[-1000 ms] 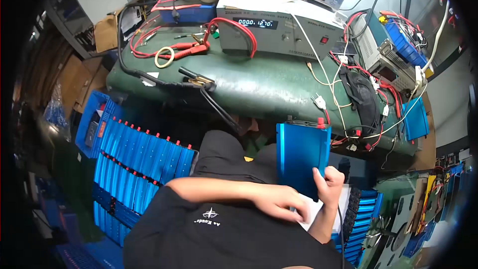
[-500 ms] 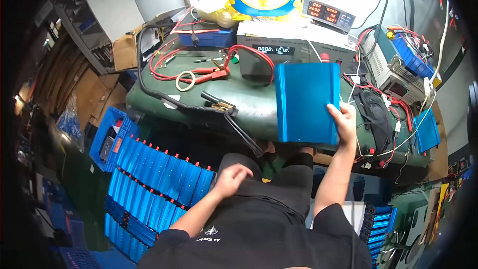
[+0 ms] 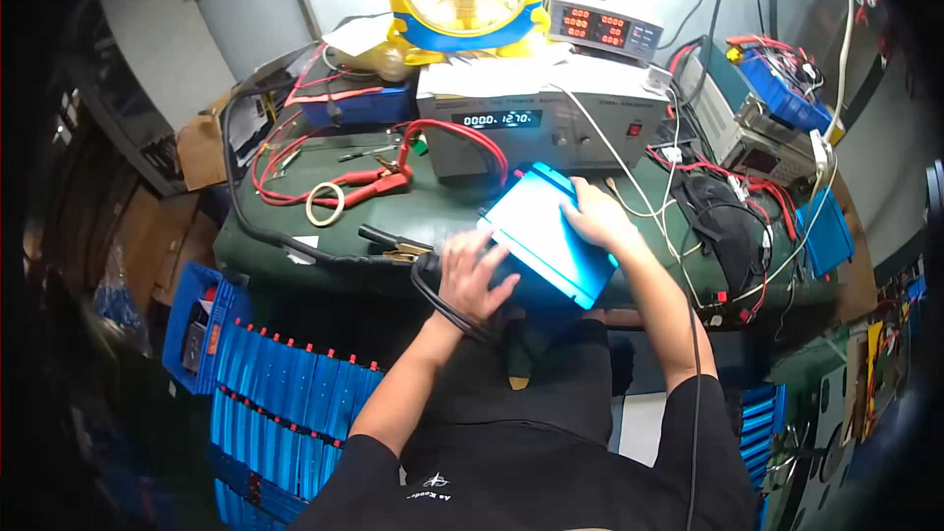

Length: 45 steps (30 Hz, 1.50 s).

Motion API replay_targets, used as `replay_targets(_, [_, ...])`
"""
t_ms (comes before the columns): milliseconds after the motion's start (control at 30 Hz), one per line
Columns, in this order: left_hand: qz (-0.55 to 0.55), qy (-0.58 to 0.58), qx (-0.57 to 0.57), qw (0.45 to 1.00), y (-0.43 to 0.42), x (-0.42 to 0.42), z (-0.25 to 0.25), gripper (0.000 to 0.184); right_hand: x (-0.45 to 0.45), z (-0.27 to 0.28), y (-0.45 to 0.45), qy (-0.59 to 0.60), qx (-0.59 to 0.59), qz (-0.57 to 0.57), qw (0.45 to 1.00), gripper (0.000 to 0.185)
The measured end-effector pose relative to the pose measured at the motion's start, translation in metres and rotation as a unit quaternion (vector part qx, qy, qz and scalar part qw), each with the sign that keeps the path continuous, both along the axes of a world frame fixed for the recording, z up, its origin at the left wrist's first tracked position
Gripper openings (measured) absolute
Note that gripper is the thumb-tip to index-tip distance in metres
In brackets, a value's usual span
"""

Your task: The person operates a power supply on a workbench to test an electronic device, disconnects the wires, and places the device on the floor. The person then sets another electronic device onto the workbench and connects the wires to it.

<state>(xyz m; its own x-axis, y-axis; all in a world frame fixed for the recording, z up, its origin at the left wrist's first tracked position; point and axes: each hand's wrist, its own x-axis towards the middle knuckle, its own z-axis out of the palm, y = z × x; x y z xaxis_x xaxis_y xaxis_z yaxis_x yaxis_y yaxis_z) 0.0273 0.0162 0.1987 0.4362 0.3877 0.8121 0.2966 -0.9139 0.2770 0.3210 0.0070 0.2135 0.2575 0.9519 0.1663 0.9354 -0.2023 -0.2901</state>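
Observation:
A blue metal-cased box [image 3: 551,241] is turned at an angle over the front of the green bench, its top bright with glare. My right hand [image 3: 598,216] grips its right side, thumb on the top face. Beside the box's left corner, my left hand [image 3: 474,273] has its fingers apart; whether the fingertips touch the case is unclear. Black cable loops past my left wrist, and a black-handled clamp [image 3: 393,244] lies left of that hand. Farther left rest red clamps [image 3: 379,182] on red leads and a cream ring [image 3: 324,204].
Behind the box stands a grey power supply [image 3: 531,128] with a lit display; a yellow fan [image 3: 467,0] and a meter [image 3: 605,28] are above it. Wires and a black bag [image 3: 723,226] lie at right. Rows of blue cases [image 3: 285,403] stand lower left.
My right hand has brought the blue box left and tilted it, lowering it toward the bench. My left hand has risen from my lap to beside the box. The camera view has shifted.

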Motion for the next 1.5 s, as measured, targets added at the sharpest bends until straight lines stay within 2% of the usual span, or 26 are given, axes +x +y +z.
replay_targets(33, [0.012, 0.031, 0.001, 0.999, 0.005, 0.006, 0.013, 0.047, -0.017, 0.003, -0.005, -0.067, 0.019, -0.04, 0.997, 0.055])
replay_targets(133, [0.018, 0.098, 0.007, 0.995, 0.021, 0.014, 0.018, 0.052, -0.028, 0.016, -0.011, -0.063, 0.021, -0.031, 0.997, 0.056])
replay_targets(200, [0.006, 0.141, 0.011, 0.99, 0.021, 0.017, 0.009, 0.053, -0.016, 0.011, -0.011, -0.016, 0.047, 0.026, 0.998, 0.056])
replay_targets(267, [0.006, 0.099, -0.016, 0.995, 0.013, 0.019, 0.001, 0.05, -0.002, 0.026, -0.014, 0.039, -0.022, 0.111, 0.993, 0.065])
replay_targets(333, [0.011, 0.106, 0.001, 0.994, -0.002, 0.019, -0.003, 0.047, 0.025, 0.021, -0.013, 0.154, 0.015, 0.26, 0.953, 0.063])
replay_targets(400, [0.046, 0.082, 0.015, 0.995, -0.009, 0.02, -0.011, 0.048, 0.027, 0.038, -0.032, 0.223, 0.079, 0.239, 0.942, 0.057])
replay_targets(467, [0.038, 0.082, 0.024, 0.996, -0.009, 0.021, -0.012, 0.049, 0.029, 0.046, -0.059, 0.406, 0.149, 0.144, 0.89, 0.047])
replay_targets(533, [0.082, 0.088, 0.0, 0.993, -0.011, 0.026, -0.01, 0.048, 0.031, 0.014, -0.083, 0.458, 0.297, 0.054, 0.836, 0.044])
replay_targets(600, [0.09, 0.095, -0.007, 0.991, -0.015, 0.036, -0.002, 0.047, 0.019, -0.028, -0.114, 0.403, 0.384, -0.054, 0.829, 0.041])
replay_targets(667, [0.122, 0.109, -0.017, 0.986, -0.022, 0.046, 0.002, 0.046, 0.0, -0.037, -0.14, 0.47, 0.361, -0.059, 0.803, 0.04])
replay_targets(733, [0.121, 0.133, -0.011, 0.984, -0.024, 0.052, -0.001, 0.046, 0.005, -0.051, -0.15, 0.363, 0.329, -0.035, 0.871, 0.038])
replay_targets(867, [0.038, 0.112, -0.001, 0.993, -0.028, 0.058, -0.001, 0.046, 0.034, -0.046, -0.138, 0.288, 0.324, -0.121, 0.893, 0.037])
replay_targets(900, [-0.048, 0.095, -0.024, 0.994, -0.022, 0.054, 0.003, 0.042, 0.047, -0.054, -0.129, 0.358, 0.344, -0.105, 0.862, 0.04])
replay_targets(933, [-0.135, 0.077, -0.046, 0.987, -0.013, 0.05, 0.006, 0.038, 0.057, -0.061, -0.119, 0.36, 0.346, -0.106, 0.86, 0.04])
replay_targets(967, [-0.145, 0.031, -0.083, 0.985, -0.002, 0.045, 0.004, 0.032, 0.064, -0.069, -0.108, 0.412, 0.345, -0.094, 0.838, 0.042])
replay_targets(1000, [-0.144, -0.066, -0.167, 0.973, 0.003, 0.046, 0.002, 0.027, 0.065, -0.074, -0.102, 0.464, 0.344, -0.082, 0.812, 0.044])
replay_targets(1033, [-0.126, -0.141, -0.299, 0.935, 0.018, 0.043, -0.008, 0.023, 0.063, -0.057, -0.105, 0.51, 0.286, -0.066, 0.809, 0.049])
replay_targets(1067, [-0.102, -0.225, -0.399, 0.883, 0.04, 0.043, -0.017, 0.022, 0.057, -0.057, -0.102, 0.513, 0.288, -0.073, 0.805, 0.049])
replay_targets(1133, [-0.043, -0.295, -0.454, 0.84, 0.045, 0.067, 0.001, 0.021, 0.047, -0.057, -0.097, 0.588, 0.293, -0.017, 0.754, 0.056])
replay_targets(1167, [-0.043, -0.293, -0.454, 0.84, 0.059, 0.067, -0.009, 0.021, 0.046, -0.06, -0.097, 0.615, 0.286, -0.006, 0.735, 0.068])
replay_targets(1233, [0.019, -0.104, -0.363, 0.926, 0.089, 0.066, -0.031, 0.022, 0.044, -0.055, -0.104, 0.594, 0.289, -0.004, 0.751, 0.069])
replay_targets(1267, [0.018, -0.101, -0.362, 0.926, 0.093, 0.064, -0.034, 0.022, 0.041, -0.051, -0.108, 0.572, 0.29, -0.001, 0.767, 0.071])
replay_targets(1333, [0.063, -0.008, -0.335, 0.94, 0.088, 0.067, -0.024, 0.026, 0.039, -0.045, -0.115, 0.581, 0.289, -0.015, 0.761, 0.074])
replay_targets(1400, [0.062, 0.007, -0.335, 0.94, 0.105, 0.064, -0.032, 0.03, 0.038, -0.046, -0.119, 0.591, 0.299, -0.006, 0.749, 0.072])
replay_targets(1467, [0.039, 0.055, -0.253, 0.965, 0.125, 0.06, -0.042, 0.033, 0.042, -0.063, -0.113, 0.605, 0.319, 0.027, 0.73, 0.071])
replay_targets(1500, [0.055, 0.072, -0.231, 0.969, 0.135, 0.061, -0.051, 0.045, 0.041, -0.055, -0.117, 0.638, 0.318, 0.048, 0.7, 0.068])
